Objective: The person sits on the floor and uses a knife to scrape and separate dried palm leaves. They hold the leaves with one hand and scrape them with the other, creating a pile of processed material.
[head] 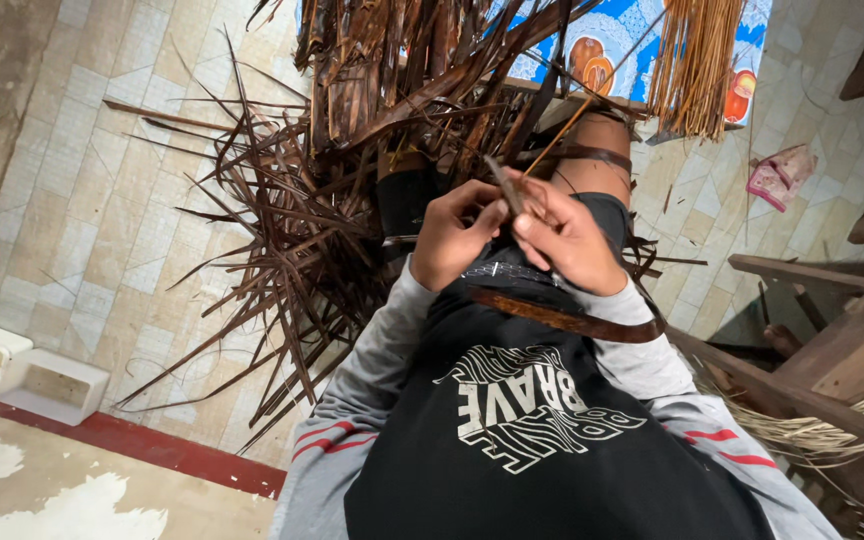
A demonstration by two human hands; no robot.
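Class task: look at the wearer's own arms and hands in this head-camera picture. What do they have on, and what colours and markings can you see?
Both arms wear long grey sleeves, each crossed by short red stripes: the left sleeve and the right sleeve. The left hand and right hand are bare: no gloves, and no rings or watch visible.

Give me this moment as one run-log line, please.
left hand: pinching dry leaf strip | right hand: gripping same strip | leaf pile: on tiled floor

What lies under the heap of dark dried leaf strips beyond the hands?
Pale tiled floor shows under the heap of dried leaf strips. A patterned blue cloth shows behind its top. What lies beneath the dense middle is covered. Both hands pinch one thin strip.
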